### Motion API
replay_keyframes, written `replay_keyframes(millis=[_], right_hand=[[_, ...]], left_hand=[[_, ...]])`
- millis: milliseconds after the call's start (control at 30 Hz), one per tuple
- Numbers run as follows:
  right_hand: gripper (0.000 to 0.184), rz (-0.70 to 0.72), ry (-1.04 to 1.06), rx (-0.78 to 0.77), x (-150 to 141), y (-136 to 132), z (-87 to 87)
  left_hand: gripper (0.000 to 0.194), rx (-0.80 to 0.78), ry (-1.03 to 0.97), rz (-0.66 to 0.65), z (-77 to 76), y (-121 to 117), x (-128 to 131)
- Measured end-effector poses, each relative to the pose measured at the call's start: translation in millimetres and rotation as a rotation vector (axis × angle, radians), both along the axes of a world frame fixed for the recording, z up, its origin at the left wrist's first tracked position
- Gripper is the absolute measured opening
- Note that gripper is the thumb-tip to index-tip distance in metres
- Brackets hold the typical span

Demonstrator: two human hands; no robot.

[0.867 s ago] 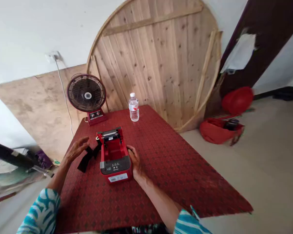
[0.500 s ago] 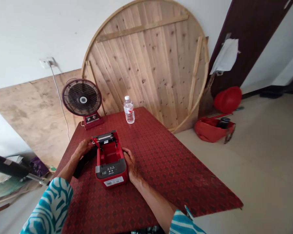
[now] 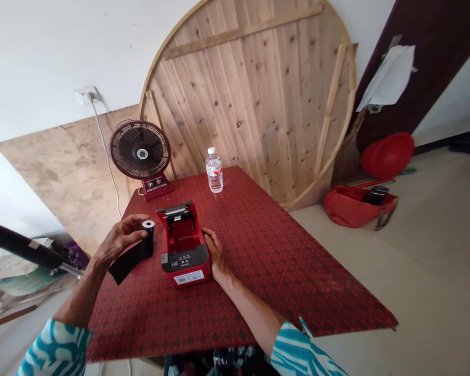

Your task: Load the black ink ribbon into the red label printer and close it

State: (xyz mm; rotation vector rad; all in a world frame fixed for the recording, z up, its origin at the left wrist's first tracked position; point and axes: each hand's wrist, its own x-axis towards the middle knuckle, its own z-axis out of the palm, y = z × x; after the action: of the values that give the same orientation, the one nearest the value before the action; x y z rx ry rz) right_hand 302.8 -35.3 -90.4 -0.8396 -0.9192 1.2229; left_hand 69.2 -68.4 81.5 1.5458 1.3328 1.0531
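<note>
Red printer [image 3: 187, 261], compartment open, on table [image 3: 266, 266]; right hand [image 3: 215, 255] at its side, cannot tell if clamped. Left hand [image 3: 119, 239]: grip clamped on black roll [image 3: 149, 240].

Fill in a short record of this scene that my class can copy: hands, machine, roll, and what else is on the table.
Left hand: holding the black roll, left of the machine
Right hand: against the machine's right side
Red machine: on the table, its lid raised at the far end
Black roll: in the left hand, white end up, a loose strip trailing toward the person
Fan: far left of the table
Bottle: upright, white cap, right of the fan
Table: dark red, patterned
</note>
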Motion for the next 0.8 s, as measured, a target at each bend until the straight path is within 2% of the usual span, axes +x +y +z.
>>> replay_keyframes(millis=[67,133,300,467,567,667,800], right_hand=[[0.035,-0.005,-0.013,0.001,0,1,-1.1],[0.035,-0.008,-0.036,0.008,-1,1,-1.0],[0.035,-0.006,-0.057,0.037,-1,0,1.9],[0.034,-0.025,-0.081,0.038,-1,-1,3.6],[0.033,-0.021,-0.085,0.032,-1,-1,3.7],[0.033,-0.018,-0.090,0.030,-1,-1,3.8],[0.032,-0.014,-0.081,0.030,0,-2,5.0]], left_hand=[[0.045,0.017,0.097,-0.100,-2.8,2,20],[0.040,0.053,0.275,-0.172,-7.6,7,40],[0.029,0.172,0.690,-0.236,-19.6,23,73],[0.022,0.080,0.998,-0.312,-28.7,39,90],[0.020,0.033,1.060,-0.356,-34.4,50,97],[0.022,0.026,1.029,-0.377,-37.6,57,98],[0.022,0.067,0.901,-0.386,-31.3,46,87]])
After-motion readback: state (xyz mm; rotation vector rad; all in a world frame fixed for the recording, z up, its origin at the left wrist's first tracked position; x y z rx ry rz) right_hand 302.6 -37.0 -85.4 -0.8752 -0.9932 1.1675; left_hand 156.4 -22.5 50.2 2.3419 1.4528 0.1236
